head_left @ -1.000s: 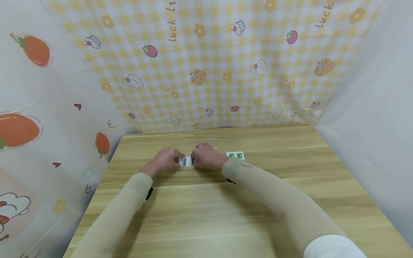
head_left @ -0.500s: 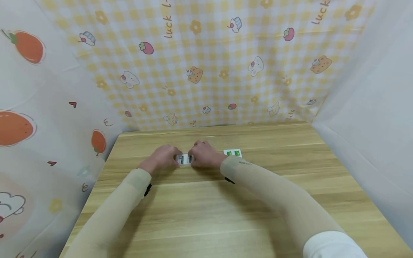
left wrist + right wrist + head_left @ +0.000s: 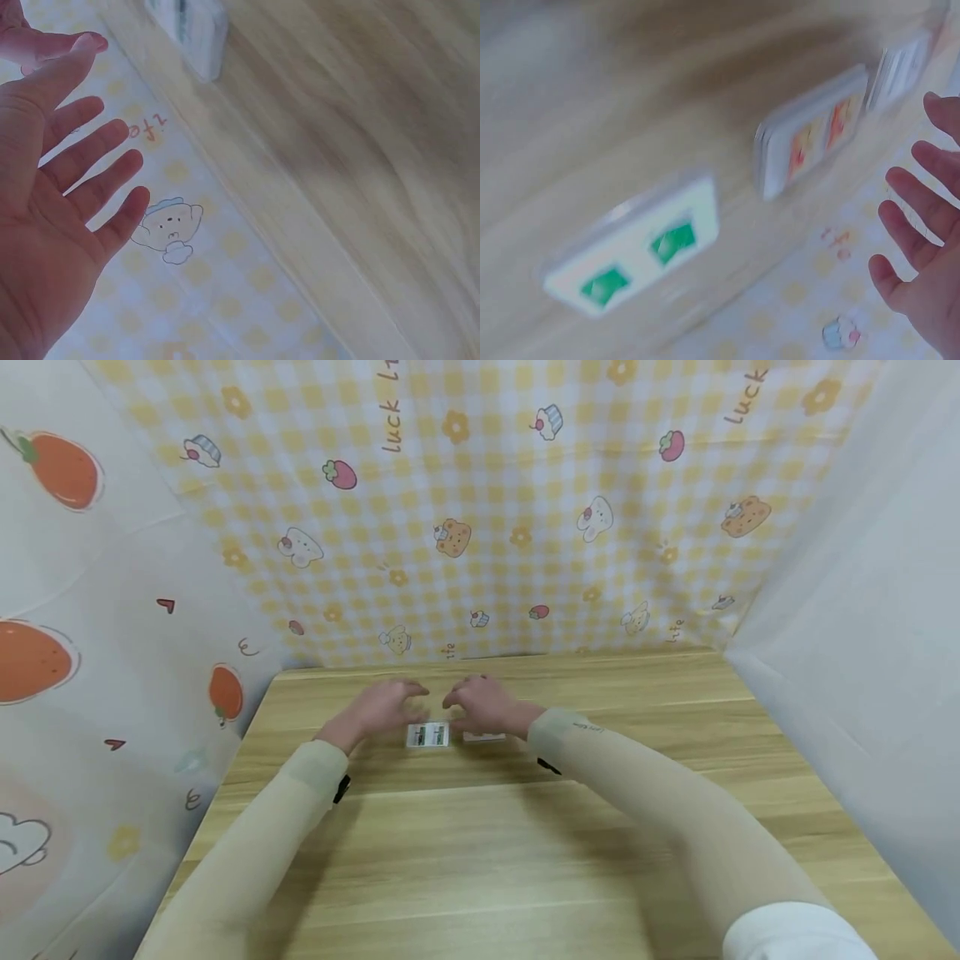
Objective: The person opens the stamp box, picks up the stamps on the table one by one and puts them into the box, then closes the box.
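Observation:
A small stack of white cards (image 3: 428, 735) with two dark-green pictures lies flat on the wooden table. Just above its left end hovers my left hand (image 3: 378, 708), fingers spread; the left wrist view shows the palm with nothing in it. My right hand (image 3: 486, 706) is raised beside the stack's right end, fingers apart and holding nothing. Beneath it, partly hidden in the head view, is a second stack of cards (image 3: 814, 135) with orange-red pictures. A third stack of cards (image 3: 637, 244), with two green pictures, shows blurred in the right wrist view; the right sleeve covers it in the head view.
The wooden table (image 3: 450, 852) meets a yellow-checked cloth (image 3: 495, 552) at its back edge. A white cloth with fruit prints (image 3: 135, 635) hangs at the left, and a plain white one (image 3: 847, 585) at the right.
Both hands have let go of the dark-green-picture stack and lifted off it with fingers spreading. An edge of the orange-picture stack now shows under the right hand, while the sleeve hides the green one.

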`<state>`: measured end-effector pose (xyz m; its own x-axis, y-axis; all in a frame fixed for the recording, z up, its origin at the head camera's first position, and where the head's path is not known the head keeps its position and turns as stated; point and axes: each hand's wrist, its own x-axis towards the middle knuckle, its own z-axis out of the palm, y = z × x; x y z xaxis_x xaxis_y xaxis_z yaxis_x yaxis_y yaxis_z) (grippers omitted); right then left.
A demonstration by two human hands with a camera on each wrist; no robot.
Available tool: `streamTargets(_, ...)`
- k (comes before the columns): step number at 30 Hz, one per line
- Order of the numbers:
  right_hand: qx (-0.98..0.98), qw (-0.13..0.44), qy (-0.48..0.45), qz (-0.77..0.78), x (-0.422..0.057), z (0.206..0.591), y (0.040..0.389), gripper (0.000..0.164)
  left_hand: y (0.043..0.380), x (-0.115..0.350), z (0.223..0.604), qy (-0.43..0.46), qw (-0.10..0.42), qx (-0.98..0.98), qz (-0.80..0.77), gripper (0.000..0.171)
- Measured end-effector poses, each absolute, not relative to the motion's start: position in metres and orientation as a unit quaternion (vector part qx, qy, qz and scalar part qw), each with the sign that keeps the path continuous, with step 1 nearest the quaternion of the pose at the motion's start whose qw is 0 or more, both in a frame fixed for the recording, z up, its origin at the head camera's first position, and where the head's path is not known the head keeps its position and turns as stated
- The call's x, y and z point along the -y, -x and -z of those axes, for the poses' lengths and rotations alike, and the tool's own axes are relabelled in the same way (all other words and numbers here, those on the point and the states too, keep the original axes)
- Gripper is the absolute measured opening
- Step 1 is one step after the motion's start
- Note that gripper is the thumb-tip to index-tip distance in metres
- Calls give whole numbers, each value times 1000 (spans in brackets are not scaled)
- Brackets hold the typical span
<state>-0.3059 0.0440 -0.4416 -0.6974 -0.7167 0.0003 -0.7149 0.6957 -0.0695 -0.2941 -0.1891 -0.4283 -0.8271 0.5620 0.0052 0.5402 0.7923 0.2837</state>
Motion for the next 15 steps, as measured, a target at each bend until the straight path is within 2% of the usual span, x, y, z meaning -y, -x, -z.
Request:
streamTargets(7, -929, 18, 367, 48, -78, 429, 320, 40, 305, 177, 426, -267, 50, -947, -170, 58)
streamTargets(15, -940, 1, 333, 69, -111, 435, 336, 36, 321, 156, 436, -276, 31, -945, -175, 60)
